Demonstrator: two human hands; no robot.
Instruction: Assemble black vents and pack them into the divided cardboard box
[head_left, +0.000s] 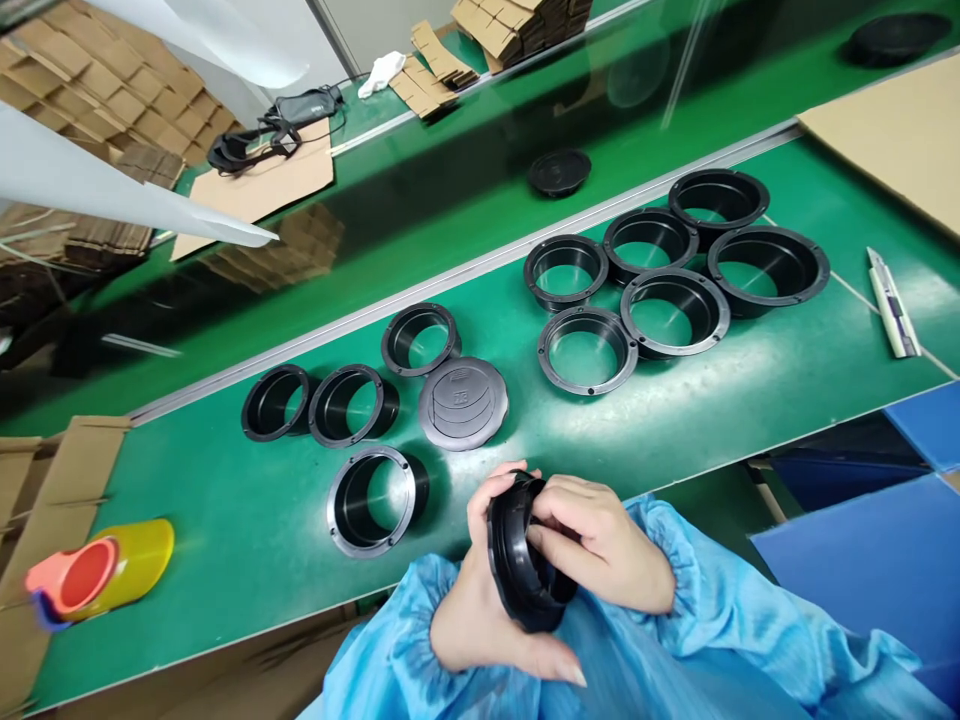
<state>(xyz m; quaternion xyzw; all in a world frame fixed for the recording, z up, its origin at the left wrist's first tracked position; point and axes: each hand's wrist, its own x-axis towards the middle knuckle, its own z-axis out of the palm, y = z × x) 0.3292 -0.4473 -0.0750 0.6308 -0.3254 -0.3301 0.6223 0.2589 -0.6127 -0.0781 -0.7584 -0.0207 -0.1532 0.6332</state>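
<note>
A: Left to right, quick. Far left?
B: Yellow roll (150,565), maybe tape, lying on the table (247,540). Then four rings (420,495), black, and a grey lid (463,403) just beside one.
A: Left hand (487,590)?
B: Wrapped round the left side of the black part (517,570), gripping it, thumb spread underneath.
A: Where's the part?
B: In front of the smock (720,600), by the table's near edge.
A: Right hand (592,535)?
B: Fingers bent into the part's opening. Tips half hidden; can't tell if they pinch or just press.
A: Further right?
B: Six rings (697,305), bunched, then a cutter (892,305), blade end pointing away.
A: Risks?
B: Left grip could slip if the right fingers push hard on smooth plastic; the part could then drop past the edge. Off-centre pressure could tilt whatever's inside. An elbow swinging left could knock the nearest ring.
A: Part's direction?
B: Tipped on its side, wavy rim toward the left palm, opening toward the right hand. Round, so no true long axis; its centre line runs roughly left to right.
</note>
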